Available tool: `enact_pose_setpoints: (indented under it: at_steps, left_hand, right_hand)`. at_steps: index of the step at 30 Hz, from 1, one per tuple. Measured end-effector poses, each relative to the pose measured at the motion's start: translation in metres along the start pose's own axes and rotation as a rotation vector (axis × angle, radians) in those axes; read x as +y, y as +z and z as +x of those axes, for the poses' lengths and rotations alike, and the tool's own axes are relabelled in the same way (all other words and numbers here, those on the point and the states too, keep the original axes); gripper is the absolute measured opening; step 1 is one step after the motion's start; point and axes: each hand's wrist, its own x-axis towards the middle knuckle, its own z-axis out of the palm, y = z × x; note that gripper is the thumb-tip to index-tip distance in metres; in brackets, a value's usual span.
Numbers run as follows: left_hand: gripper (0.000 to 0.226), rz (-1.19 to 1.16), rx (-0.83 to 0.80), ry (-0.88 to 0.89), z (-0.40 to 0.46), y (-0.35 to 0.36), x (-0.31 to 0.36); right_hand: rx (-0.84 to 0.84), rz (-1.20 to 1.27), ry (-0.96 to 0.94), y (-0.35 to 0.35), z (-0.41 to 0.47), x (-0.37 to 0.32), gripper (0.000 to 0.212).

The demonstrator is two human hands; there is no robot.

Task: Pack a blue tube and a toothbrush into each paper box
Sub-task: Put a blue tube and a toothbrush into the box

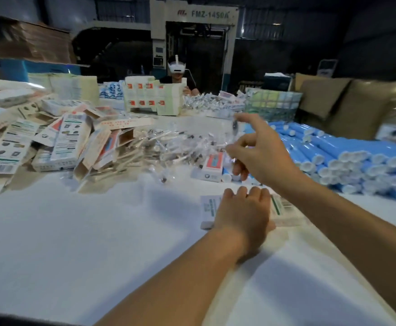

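While the left hand (242,212) presses one paper box (284,209) flat, right fingers (233,151) pinch a wrapped toothbrush (233,135); heaps remain unpacked.

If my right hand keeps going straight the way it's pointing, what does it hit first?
Probably the heap of clear-wrapped toothbrushes just beyond the right hand, whose fingers point up-left. Depth is uncertain; it may pass above.
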Motion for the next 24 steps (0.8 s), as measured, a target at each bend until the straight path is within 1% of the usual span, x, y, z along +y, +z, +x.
enact_pose_setpoints:
  at_steps: [2, 4, 5, 8, 10, 14, 17, 21, 24]
  left_hand:
    - [0.067, -0.023, 0.007, -0.011, 0.001, -0.004, 0.004]
    - [0.066, -0.036, 0.093, -0.006, 0.001, -0.005, 0.005]
    - [0.065, -0.065, 0.101, -0.024, 0.002, -0.005, 0.005]
    - [0.067, -0.087, 0.129, -0.054, 0.003, -0.002, 0.001]
    - [0.067, -0.079, 0.141, -0.061, 0.003, -0.003, 0.004]
    - [0.067, -0.058, 0.174, -0.094, 0.001, -0.005, 0.002]
    - [0.067, -0.053, 0.183, -0.087, 0.000, -0.006, 0.004]
    - [0.069, -0.051, 0.185, -0.070, 0.000, -0.003, 0.004]
    - [0.068, -0.058, 0.193, -0.071, 0.000, -0.002, 0.005]
  right_hand:
    - [0.213, 0.133, 0.076, -0.044, -0.022, 0.017, 0.036]
    - [0.421, 0.262, 0.179, -0.076, -0.046, 0.041, 0.034]
    - [0.499, 0.310, 0.232, -0.087, -0.057, 0.052, 0.035]
    - [0.614, 0.370, 0.345, -0.101, -0.078, 0.081, 0.035]
    - [0.645, 0.346, 0.357, -0.101, -0.080, 0.090, 0.035]
    - [0.606, 0.198, 0.316, -0.079, -0.076, 0.092, 0.035]
    - [0.622, 0.179, 0.295, -0.069, -0.078, 0.090, 0.033]
    - [0.637, 0.179, 0.301, -0.066, -0.082, 0.086, 0.026]
    - [0.565, 0.091, 0.289, -0.062, -0.085, 0.082, 0.012]
